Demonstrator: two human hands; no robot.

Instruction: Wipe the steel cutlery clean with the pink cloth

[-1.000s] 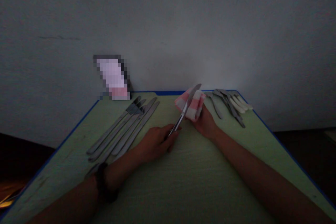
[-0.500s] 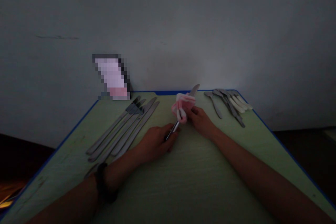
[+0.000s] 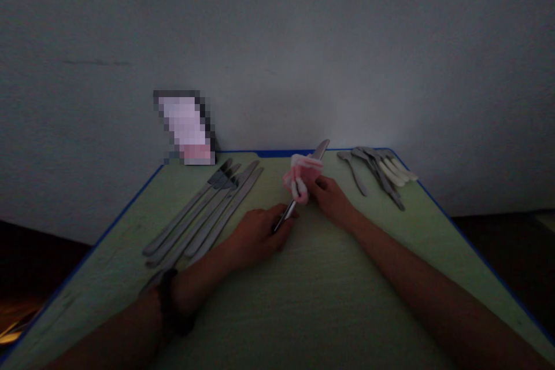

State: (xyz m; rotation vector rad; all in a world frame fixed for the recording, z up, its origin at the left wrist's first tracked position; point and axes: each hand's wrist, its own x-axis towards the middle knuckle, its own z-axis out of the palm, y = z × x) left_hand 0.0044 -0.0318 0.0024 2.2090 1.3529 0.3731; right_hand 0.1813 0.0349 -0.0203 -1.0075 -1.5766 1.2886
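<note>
A table knife (image 3: 321, 149) slants up and away over the middle of the table, its rounded blade tip pointing at the wall. My left hand (image 3: 264, 232) is closed on the lower end of its handle. Wrapped around the middle of the knife is a pink and white cloth (image 3: 303, 172), which hides that part of it. My right hand (image 3: 332, 199) pinches the cloth from the right side; its fingertips are partly covered by the fabric.
Several knives (image 3: 225, 208) lie side by side at the left, partly behind my left forearm. Spoons (image 3: 353, 172) and white-handled cutlery (image 3: 392, 173) lie at the back right. A blurred-out upright panel (image 3: 186, 124) leans on the wall (image 3: 277, 58) behind the green, blue-edged table (image 3: 329, 300).
</note>
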